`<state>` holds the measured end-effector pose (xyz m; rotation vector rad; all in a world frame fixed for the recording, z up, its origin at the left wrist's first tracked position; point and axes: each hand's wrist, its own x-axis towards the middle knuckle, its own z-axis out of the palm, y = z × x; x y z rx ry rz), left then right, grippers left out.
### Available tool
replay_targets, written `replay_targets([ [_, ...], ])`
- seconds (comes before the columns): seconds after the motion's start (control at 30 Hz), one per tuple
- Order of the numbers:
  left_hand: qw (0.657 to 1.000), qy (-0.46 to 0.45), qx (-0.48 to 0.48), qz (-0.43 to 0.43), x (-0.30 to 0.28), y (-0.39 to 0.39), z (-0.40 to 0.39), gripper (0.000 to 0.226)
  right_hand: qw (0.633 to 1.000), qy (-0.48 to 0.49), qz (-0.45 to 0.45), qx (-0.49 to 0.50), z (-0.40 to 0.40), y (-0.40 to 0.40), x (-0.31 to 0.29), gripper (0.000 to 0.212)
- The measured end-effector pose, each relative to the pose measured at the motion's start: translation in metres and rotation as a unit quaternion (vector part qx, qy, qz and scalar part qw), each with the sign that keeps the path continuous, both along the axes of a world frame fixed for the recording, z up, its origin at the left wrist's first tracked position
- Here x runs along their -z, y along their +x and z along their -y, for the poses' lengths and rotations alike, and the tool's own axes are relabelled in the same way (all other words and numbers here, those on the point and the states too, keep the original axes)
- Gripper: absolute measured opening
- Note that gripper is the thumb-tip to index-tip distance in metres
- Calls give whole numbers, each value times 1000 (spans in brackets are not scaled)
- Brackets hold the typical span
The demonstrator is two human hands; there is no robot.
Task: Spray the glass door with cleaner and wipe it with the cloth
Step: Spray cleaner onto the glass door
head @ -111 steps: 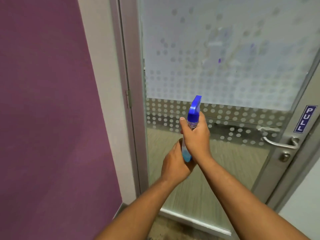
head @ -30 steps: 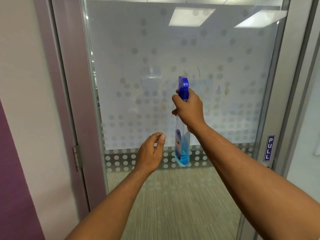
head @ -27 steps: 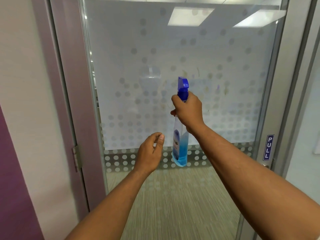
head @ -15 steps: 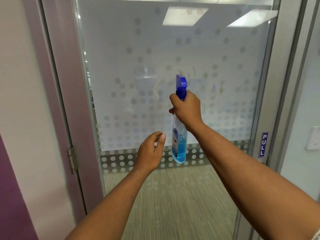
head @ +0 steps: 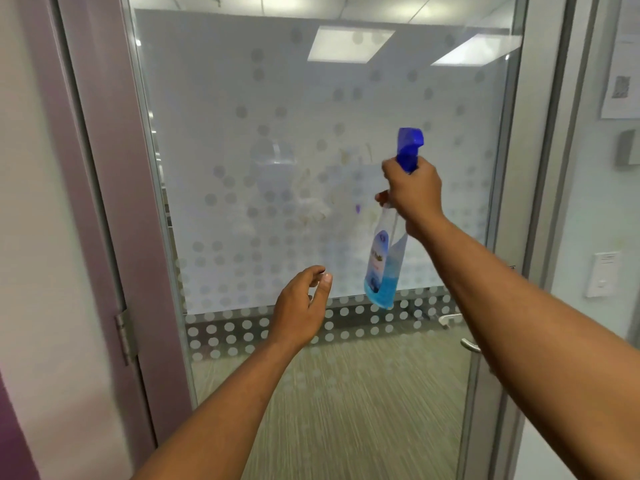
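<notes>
The glass door [head: 242,98] fills the view, frosted with a dot pattern, with faint smears and a wet patch [head: 308,206] near its middle. My right hand [head: 414,192] grips the neck of a clear spray bottle [head: 382,265] with a blue trigger head and a little blue liquid at the bottom, held up close to the glass. My left hand [head: 301,308] hovers lower, left of the bottle, fingers loosely curled and holding nothing. No cloth is in view.
A grey door frame with a hinge [head: 126,336] runs down the left. The metal door handle [head: 467,344] shows at the right, partly behind my right forearm. A wall switch [head: 602,275] and a posted paper [head: 621,88] hang on the right wall.
My right hand has carried the bottle to the right and tilted it. A misty wet patch has appeared on the glass. The left hand has barely moved.
</notes>
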<state>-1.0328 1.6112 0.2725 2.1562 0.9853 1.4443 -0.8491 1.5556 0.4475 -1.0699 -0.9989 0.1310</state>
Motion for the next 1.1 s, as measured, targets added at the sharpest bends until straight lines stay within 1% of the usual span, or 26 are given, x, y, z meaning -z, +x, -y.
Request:
replay_targets([
  [0.07,1000,-1,4,3,1,3,0,52,1000,-7,4,20,4,15,-9,14],
  [0.17,1000,-4,14,4,2,6,1,52,998,2,40,45,10,30,-16,12],
  [0.3,1000,-3,12,-8,-2,10,2,54,996,27,76,34,15,35,-13,6],
  [0.37,1000,-6,22,-17,-2,11,4,54,995,17,95,19,13,26,-7,8],
  [0.43,1000,-15,-18,-8,6,-14,4,55,993,2,106,-49,-4,-15,0,8],
  [0.57,999,-24,-14,-28,9,-14,8,53,988,8,134,-73,-14,-45,3,6],
  [0.67,999,-27,-16,-13,6,-12,12,49,989,19,126,-82,-17,-64,-6,9],
  [0.77,999,-38,-31,-3,8,-27,11,48,990,18,104,-93,-21,-88,-5,11],
  [0.93,998,-41,-49,6,17,-49,8,47,985,-4,111,-133,-24,-109,33,5],
  [1.1,997,-50,-56,17,25,-52,7,40,982,-68,136,-113,-26,-121,89,19],
])
